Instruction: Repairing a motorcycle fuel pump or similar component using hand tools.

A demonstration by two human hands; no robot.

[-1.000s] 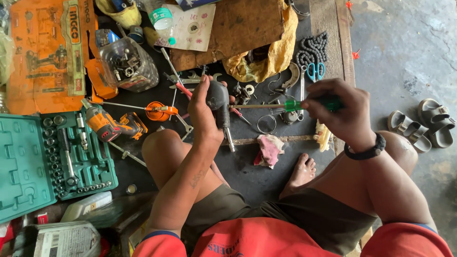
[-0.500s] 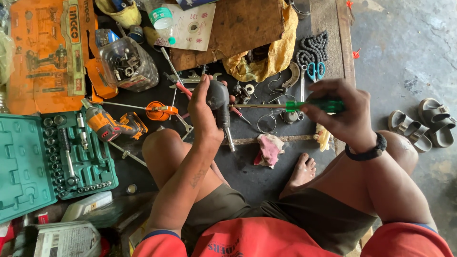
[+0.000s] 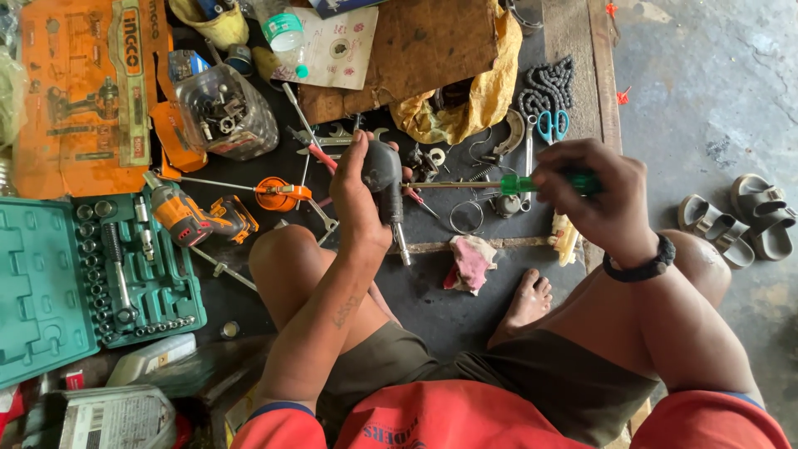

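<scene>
My left hand (image 3: 356, 193) grips a dark grey metal part (image 3: 384, 170) with a steel shaft (image 3: 401, 243) sticking out toward me. My right hand (image 3: 594, 193) holds a green-handled screwdriver (image 3: 519, 184) level, its long blade pointing left with the tip at the side of the grey part. Both hands hover above the dark mat (image 3: 432, 303) between my bent knees. A pink rag (image 3: 470, 262) lies just below the hands, beside my bare foot (image 3: 524, 301).
A green socket set case (image 3: 79, 278) lies open at left, with an orange cordless driver (image 3: 195, 216) beside it. A clear jar of bolts (image 3: 229, 112), blue scissors (image 3: 552, 125), a chain (image 3: 544, 86), wrenches and rings litter the mat. Grey sandals (image 3: 740, 218) sit on the concrete at right.
The screwdriver's tip has moved left up to the grey part. My left hand keeps the same grip in the same place.
</scene>
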